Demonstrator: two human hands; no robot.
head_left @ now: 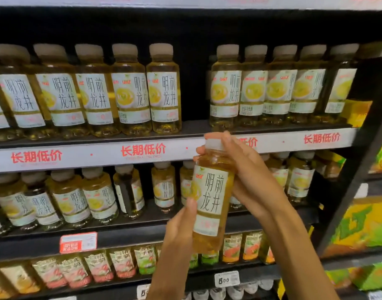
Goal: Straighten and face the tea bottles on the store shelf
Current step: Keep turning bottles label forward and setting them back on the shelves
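Observation:
I hold one yellow tea bottle (211, 198) with a white label and pale cap in front of the shelves, tilted slightly, label toward me. My left hand (181, 224) grips its lower half from the left. My right hand (244, 169) wraps its upper half and cap from the right. On the upper shelf (112, 153) stand two rows of the same tea bottles (129, 89), with a one-bottle gap (195, 87) between the left group and the right group (252, 87). Tea bottles on the middle shelf (99, 195) stand turned at mixed angles, some labels sideways.
A lower shelf holds smaller bottles with pink and green labels (120, 263). Price tags (78, 242) hang on the shelf edges. A black upright post (359, 169) ends the shelving on the right, with yellow-green cartons (363, 224) beyond it.

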